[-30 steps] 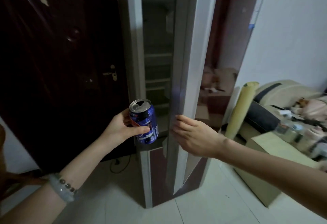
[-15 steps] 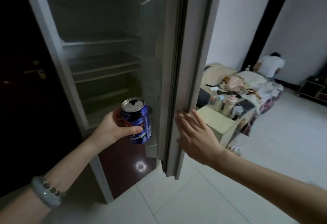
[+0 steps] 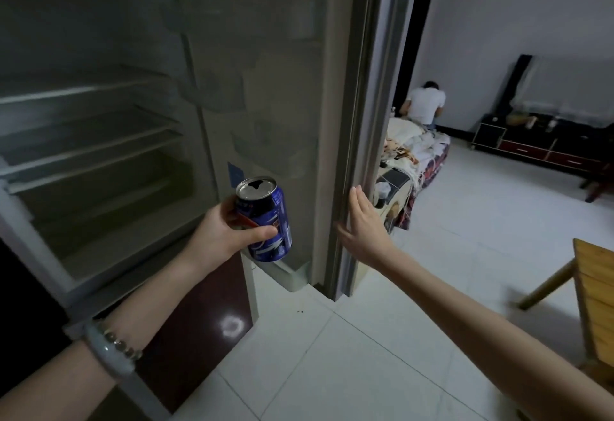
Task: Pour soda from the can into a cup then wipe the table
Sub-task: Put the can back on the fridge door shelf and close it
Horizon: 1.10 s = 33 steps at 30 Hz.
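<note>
Gripping the blue soda can (image 3: 265, 221) upright in my left hand (image 3: 226, 233) near the open fridge (image 3: 99, 128), I press my flat right hand (image 3: 362, 224) against the door edge (image 3: 357, 121).

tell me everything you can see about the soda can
The soda can is dark blue metal with red and white markings and a silver lid. A dark opening in the lid suggests it is already opened. It is nearly upright, its top leaning slightly left, held in the air in front of the open fridge. Only the left hand touches it, with the thumb across the front and the fingers curled round the back. How full it is cannot be told.
</note>
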Tool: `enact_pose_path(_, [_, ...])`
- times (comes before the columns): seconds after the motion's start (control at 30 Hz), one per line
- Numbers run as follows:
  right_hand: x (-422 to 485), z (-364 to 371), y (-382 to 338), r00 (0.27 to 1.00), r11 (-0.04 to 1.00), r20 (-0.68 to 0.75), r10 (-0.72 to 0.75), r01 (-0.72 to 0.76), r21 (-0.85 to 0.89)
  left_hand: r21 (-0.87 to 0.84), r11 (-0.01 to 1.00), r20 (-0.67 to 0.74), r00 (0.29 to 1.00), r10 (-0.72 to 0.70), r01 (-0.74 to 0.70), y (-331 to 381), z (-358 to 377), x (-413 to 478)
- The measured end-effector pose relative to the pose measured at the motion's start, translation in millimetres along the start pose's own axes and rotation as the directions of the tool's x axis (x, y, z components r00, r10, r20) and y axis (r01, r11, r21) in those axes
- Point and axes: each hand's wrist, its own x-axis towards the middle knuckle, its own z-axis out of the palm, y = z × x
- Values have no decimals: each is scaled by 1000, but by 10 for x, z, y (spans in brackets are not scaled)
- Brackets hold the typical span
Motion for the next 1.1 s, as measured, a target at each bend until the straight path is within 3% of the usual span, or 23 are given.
enact_pose_path(0.27, [564,-20,494,979,937,0,206,-197,288,22,999,73,997,27,-28,-112,356,830])
enact_pose_path(0.47, [965,12,863,952,830,-33,303,-246,501,18,997,139,988,67,-70,-184,532,1464])
enact_pose_path(1.1, [1957,14,1541,939,807,-6,343,-291,513,-13,995,168,980,103,-103,-307,880,2619])
